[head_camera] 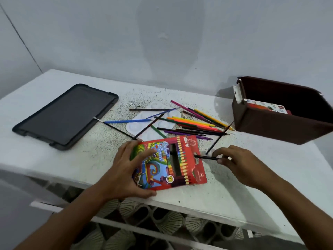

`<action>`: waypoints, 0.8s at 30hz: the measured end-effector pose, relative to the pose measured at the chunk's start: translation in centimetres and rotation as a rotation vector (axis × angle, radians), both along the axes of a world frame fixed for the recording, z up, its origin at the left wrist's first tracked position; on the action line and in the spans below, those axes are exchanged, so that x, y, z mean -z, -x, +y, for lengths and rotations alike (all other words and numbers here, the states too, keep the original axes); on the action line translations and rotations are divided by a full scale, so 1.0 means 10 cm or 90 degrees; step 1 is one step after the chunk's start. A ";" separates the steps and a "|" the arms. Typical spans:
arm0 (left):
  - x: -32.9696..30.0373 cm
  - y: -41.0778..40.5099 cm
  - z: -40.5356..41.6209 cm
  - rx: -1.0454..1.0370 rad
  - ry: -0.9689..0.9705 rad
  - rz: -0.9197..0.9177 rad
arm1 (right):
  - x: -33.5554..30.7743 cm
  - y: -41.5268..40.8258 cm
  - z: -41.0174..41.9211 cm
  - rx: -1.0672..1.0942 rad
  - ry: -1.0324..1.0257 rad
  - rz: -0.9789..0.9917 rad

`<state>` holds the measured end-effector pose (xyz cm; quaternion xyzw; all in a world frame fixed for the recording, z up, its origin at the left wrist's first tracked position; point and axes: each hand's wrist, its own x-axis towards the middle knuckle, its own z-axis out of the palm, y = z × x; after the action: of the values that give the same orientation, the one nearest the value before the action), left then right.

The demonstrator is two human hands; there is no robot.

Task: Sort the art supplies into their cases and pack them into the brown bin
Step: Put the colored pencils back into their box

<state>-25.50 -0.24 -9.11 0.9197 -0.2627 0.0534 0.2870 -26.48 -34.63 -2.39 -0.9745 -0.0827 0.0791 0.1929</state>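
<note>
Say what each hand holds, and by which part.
The left hand grips the red pencil box by its left end. The right hand pinches a dark pencil at its right end, its other end at the box's opening.

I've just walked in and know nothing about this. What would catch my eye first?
Probably the bright red colour pencil box near the table's front edge, gripped by the left hand while the right hand pinches a dark pencil at its open end. Behind lies a fan of loose coloured pencils, with the brown bin at right.
</note>
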 end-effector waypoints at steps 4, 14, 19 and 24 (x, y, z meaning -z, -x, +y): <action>0.08 0.13 -0.06 0.055 -0.048 0.022 | 0.16 0.17 0.05 -0.049 -0.011 0.021; 0.16 0.00 -0.14 0.016 -0.057 0.065 | 0.41 0.33 0.08 -0.016 -0.149 0.007; 0.12 -0.13 0.10 0.066 -0.121 0.094 | 0.46 0.35 0.19 -0.002 -0.221 0.013; 0.16 -0.16 0.18 0.072 -0.107 0.068 | 0.50 0.38 0.26 0.006 -0.288 0.024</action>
<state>-23.92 1.54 -10.69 0.9259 -0.3019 -0.0337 0.2248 -30.30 -32.08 -7.39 -0.9052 -0.0900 0.0762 0.4083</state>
